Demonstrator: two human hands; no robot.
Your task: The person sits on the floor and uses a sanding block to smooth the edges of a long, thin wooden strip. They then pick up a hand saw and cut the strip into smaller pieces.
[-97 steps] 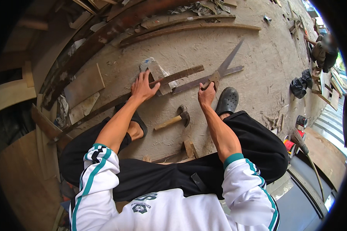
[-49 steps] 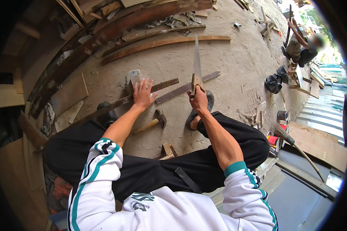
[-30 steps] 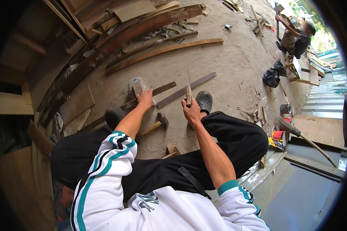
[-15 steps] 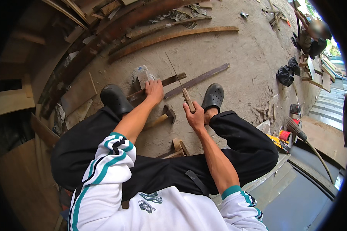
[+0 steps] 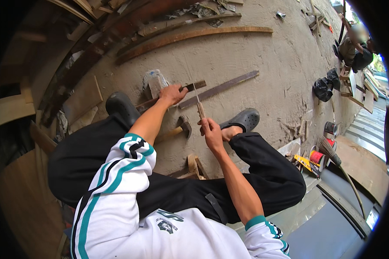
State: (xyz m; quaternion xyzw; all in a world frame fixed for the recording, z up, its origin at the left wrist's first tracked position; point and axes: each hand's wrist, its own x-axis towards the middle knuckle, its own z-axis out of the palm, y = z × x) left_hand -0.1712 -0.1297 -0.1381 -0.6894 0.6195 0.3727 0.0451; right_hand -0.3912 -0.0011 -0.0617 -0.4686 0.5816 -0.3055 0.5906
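My left hand is closed over a dark wooden strip, pressing it against a block partly wrapped in clear plastic. In my right hand is the wooden handle of a thin-bladed handsaw. Its narrow blade points away from me and crosses the strip near the right end; whether the teeth have cut in is too small to tell. A second dark strip lies on the ground just beyond the saw. Between my legs rests a hammer with a wooden handle.
Long boards lie farther off. Wood scraps sit close to me. At right are a brush broom, cans and black plastic bags. Another person is at the far right. Plywood is at left.
The saw has swung from right of the strip's end to lie across it, its handle now more upright. My left hand stays on the strip. My right foot has turned outward.
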